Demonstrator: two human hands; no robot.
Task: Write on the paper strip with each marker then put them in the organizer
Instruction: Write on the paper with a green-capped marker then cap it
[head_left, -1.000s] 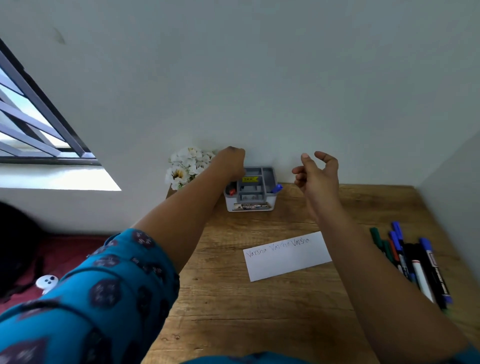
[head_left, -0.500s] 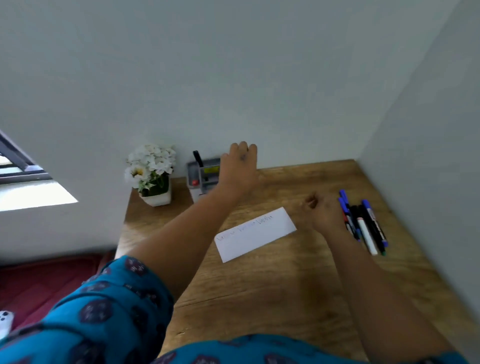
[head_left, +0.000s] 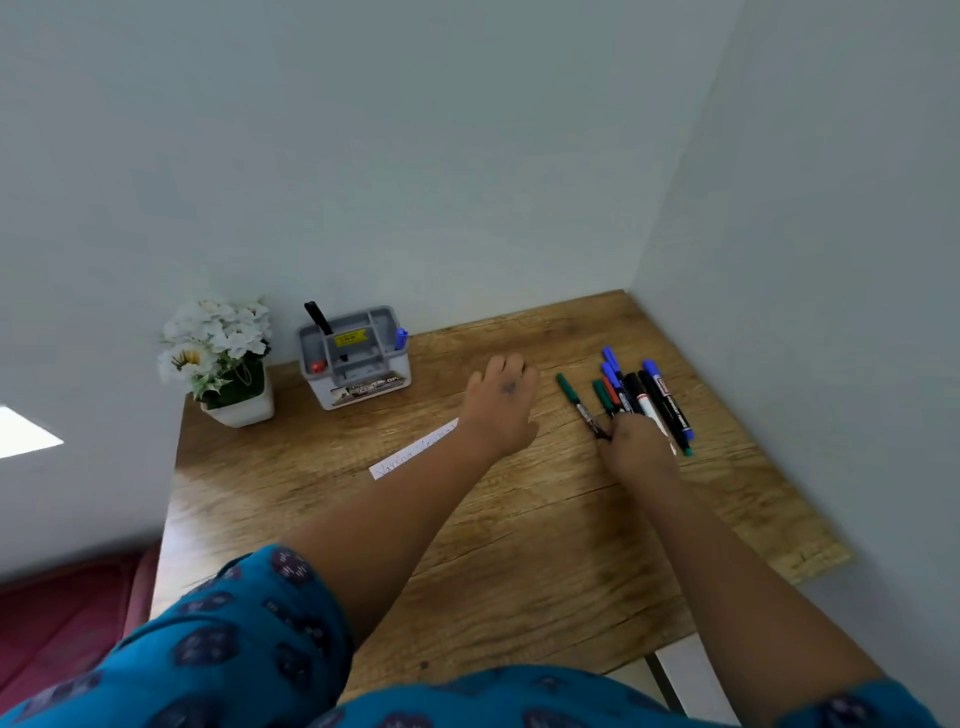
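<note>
A white paper strip (head_left: 410, 454) with handwriting lies mid-table, its right part hidden under my left forearm. My left hand (head_left: 501, 400) hovers above the table past the strip, fingers relaxed, holding nothing. My right hand (head_left: 636, 441) pinches the near end of a green marker (head_left: 574, 400), which lies angled just left of the pile of markers (head_left: 652, 397). The grey organizer (head_left: 363, 387) stands at the back with a black marker (head_left: 318, 317), a red marker (head_left: 317, 366) and a blue marker (head_left: 400, 339) in it.
A white pot of white flowers (head_left: 228, 358) stands left of the organizer at the table's back left corner. Walls close the table at the back and on the right. The wooden table (head_left: 519, 561) ends at a left edge above a red floor.
The view swung right. My left hand left the organizer and moved right over the strip. My right hand dropped to the marker pile and took the end of a green marker.
</note>
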